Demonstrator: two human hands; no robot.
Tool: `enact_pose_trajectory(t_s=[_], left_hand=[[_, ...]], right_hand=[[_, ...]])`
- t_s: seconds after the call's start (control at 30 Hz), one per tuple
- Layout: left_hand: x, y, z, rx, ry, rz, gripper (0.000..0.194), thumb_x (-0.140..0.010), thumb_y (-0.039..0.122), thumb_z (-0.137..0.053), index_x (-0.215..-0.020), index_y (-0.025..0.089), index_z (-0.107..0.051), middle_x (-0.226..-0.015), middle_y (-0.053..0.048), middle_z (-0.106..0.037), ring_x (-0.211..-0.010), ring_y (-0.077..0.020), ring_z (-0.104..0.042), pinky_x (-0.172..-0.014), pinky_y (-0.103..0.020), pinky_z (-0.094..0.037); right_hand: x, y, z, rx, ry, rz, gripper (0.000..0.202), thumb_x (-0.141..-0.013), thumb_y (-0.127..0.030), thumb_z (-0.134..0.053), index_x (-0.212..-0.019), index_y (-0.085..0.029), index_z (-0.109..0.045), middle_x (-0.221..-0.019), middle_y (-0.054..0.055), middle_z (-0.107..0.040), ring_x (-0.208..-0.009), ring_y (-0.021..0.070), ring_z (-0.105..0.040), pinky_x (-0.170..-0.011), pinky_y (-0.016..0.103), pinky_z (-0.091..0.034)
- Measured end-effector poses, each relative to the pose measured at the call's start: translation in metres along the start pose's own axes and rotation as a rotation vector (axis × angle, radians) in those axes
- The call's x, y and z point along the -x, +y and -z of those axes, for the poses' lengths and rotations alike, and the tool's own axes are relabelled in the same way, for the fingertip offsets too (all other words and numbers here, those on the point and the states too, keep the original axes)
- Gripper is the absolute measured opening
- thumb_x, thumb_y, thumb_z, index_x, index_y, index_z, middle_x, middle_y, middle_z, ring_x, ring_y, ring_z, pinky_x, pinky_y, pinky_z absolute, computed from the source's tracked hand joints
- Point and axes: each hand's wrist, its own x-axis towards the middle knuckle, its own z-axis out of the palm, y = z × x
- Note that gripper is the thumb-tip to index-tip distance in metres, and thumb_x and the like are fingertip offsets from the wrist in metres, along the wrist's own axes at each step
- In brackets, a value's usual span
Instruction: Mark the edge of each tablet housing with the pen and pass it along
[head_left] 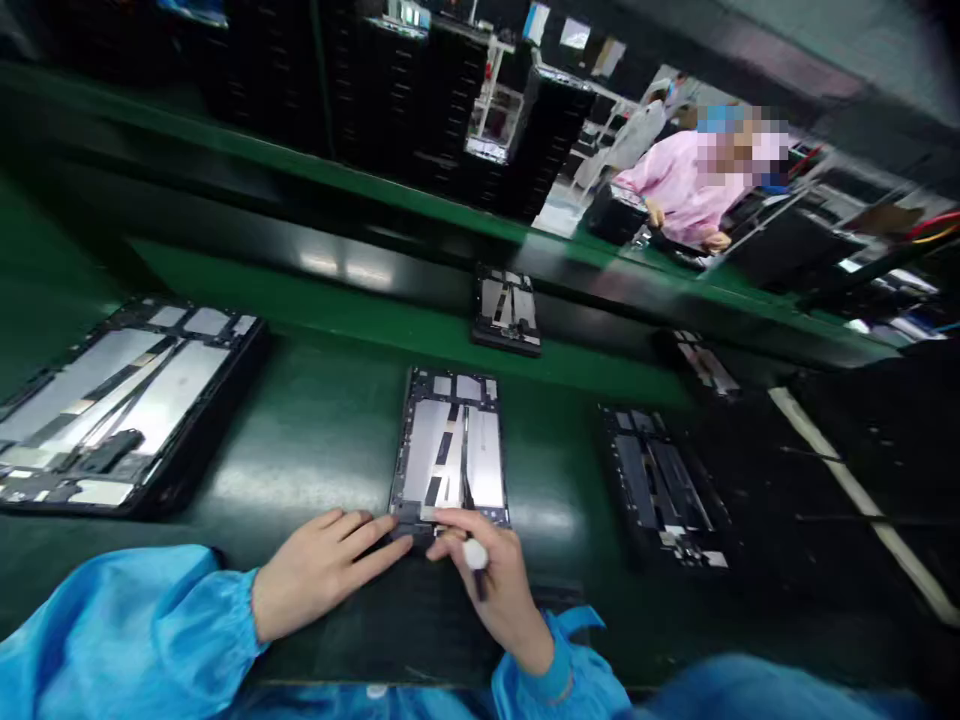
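An opened tablet [491,445] lies in front of me with its silver inner panels and dark ribbon cables showing. My left hand [326,565] rests flat with fingers stretched out, the fingertips touching the tablet's lower left corner. Over the lower edge of the same tablet, my right hand [487,580] is closed on a slim dark tool with a white part [475,554]. Its working tip is hidden by the fingers, so the tool's exact kind does not show.
On the green bench [315,410], a stack of opened tablets [180,380] stands at left. More opened tablets lie behind [506,310] and at right [664,490]. Beyond a raised green ledge [360,185] are black stacks [412,110] and a person in pink [694,185].
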Motion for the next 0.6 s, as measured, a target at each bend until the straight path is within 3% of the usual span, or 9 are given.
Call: enact_pose_trajectory(t_s=[0.1, 0.23, 0.4, 0.6], left_hand=[[0.0, 0.002, -0.003, 0.003, -0.022, 0.029, 0.044, -0.106, 0.004, -0.03, -0.13, 0.02, -0.062, -0.121, -0.009, -0.068, -0.094, -0.0215, -0.062, -0.08, -0.034, -0.048], [0.0, 0.004, -0.004, -0.001, -0.059, 0.038, 0.041, -0.104, 0.003, -0.037, -0.131, 0.021, -0.063, -0.123, -0.009, -0.067, -0.096, -0.0213, -0.062, -0.082, -0.033, -0.049], [0.001, 0.004, -0.005, 0.022, -0.033, 0.063, 0.042, -0.104, 0.005, -0.035, -0.13, 0.021, -0.063, -0.124, -0.009, -0.067, -0.097, -0.0216, -0.061, -0.082, -0.032, -0.049], [0.003, 0.002, -0.005, 0.019, -0.069, 0.048, 0.043, -0.103, 0.003, -0.038, -0.134, 0.021, -0.061, -0.127, -0.01, -0.065, -0.099, -0.0225, -0.06, -0.085, -0.032, -0.048]], right_hand=[[0.019, 0.0, 0.008, -0.051, 0.04, -0.111, 0.035, -0.109, -0.046, -0.052, -0.13, -0.03, -0.074, -0.075, 0.0, -0.07, -0.053, 0.0124, -0.063, -0.059, 0.025, -0.061], [0.03, 0.004, 0.002, -0.123, 0.05, -0.235, 0.035, -0.106, -0.045, -0.054, -0.131, -0.028, -0.072, -0.096, 0.005, -0.072, -0.059, 0.0128, -0.065, -0.051, 0.024, -0.06], [0.024, 0.006, -0.008, -0.007, 0.021, -0.234, 0.016, -0.096, -0.029, -0.059, -0.103, -0.021, -0.072, -0.075, 0.001, -0.071, -0.051, 0.0133, -0.062, -0.052, 0.025, -0.056], [0.021, 0.005, 0.001, 0.141, 0.026, -0.179, 0.016, -0.091, -0.023, -0.056, -0.093, -0.021, -0.072, -0.067, 0.0, -0.068, -0.057, 0.0175, -0.067, -0.063, 0.03, -0.058]])
